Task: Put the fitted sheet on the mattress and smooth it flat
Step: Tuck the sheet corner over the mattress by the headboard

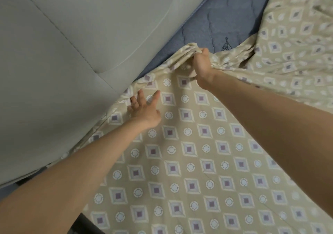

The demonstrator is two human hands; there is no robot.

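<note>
A beige fitted sheet (189,149) with purple diamonds and white circles covers most of the mattress. A strip of bare blue quilted mattress (221,22) shows at the top, beside the headboard. My right hand (202,66) grips a bunched fold of the sheet's edge, lifted a little off the blue mattress. My left hand (144,107) lies with fingers spread on the sheet near its edge by the headboard, fingertips touching the fabric. The sheet is wrinkled and loose to the right of my right hand.
A padded grey headboard (63,53) fills the left and upper left, tight against the mattress edge. A dark gap (23,181) shows at the lower left below the headboard.
</note>
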